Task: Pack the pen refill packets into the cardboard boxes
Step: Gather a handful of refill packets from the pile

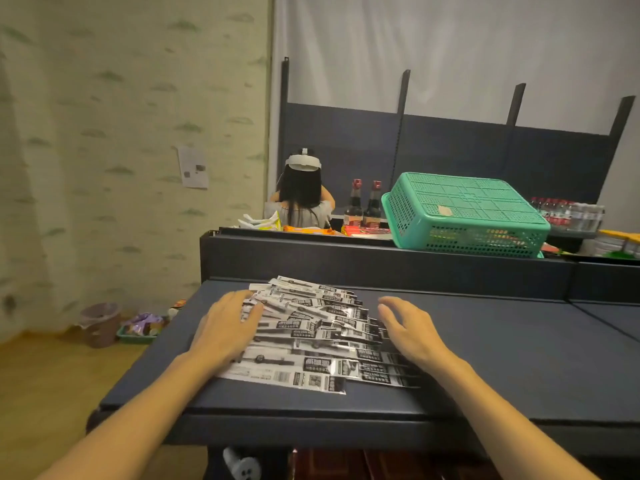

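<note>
Lying fanned across the dark matte bench (519, 358), the pen refill packets (311, 337) are long glossy black-and-white strips, their long axes running mostly left to right. The left hand (227, 327) rests flat on their left ends with fingers straight; the right hand (408, 327), relaxed and empty, hovers beside their right ends. An upturned perforated green basket (464, 213) sits behind a raised ledge.

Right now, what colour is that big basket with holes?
Teal green; the upside-down basket shows best in the head view.
</note>
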A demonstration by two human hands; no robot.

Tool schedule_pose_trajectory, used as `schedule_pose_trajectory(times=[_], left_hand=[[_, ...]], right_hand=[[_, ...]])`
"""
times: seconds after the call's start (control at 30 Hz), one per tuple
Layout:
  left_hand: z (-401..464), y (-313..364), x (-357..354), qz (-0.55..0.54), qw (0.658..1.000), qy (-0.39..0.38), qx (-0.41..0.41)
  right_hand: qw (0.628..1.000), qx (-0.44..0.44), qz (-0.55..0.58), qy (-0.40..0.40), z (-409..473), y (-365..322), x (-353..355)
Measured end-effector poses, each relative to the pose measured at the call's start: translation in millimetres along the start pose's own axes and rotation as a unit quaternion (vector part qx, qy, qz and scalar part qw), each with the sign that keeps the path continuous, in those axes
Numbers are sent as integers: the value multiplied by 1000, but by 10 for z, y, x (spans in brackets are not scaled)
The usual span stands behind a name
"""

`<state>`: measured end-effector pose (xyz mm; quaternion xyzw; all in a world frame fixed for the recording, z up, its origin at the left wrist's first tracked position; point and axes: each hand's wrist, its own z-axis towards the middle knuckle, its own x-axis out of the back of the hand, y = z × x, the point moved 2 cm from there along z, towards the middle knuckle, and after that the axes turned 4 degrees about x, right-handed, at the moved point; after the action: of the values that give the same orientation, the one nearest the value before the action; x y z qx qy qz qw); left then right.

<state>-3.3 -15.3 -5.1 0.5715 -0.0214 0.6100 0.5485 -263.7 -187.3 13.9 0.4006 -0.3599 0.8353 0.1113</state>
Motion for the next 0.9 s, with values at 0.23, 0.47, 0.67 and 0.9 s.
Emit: schedule_pose_trajectory(times=[0.23, 0.47, 0.67, 0.9], left_hand=[[-436, 16, 129, 32, 998, -44, 35], [-680, 242, 39, 149, 983, -101, 44], [-651, 368, -124, 146, 983, -104, 41], [-548, 487, -240, 82, 992, -77, 64]], right_hand=[[998, 13, 18, -57, -317, 37, 57], [996, -1, 26, -81, -385, -175, -298], [996, -23, 36, -72, -277, -352, -471], [991, -47, 127, -17, -141, -581, -592]])
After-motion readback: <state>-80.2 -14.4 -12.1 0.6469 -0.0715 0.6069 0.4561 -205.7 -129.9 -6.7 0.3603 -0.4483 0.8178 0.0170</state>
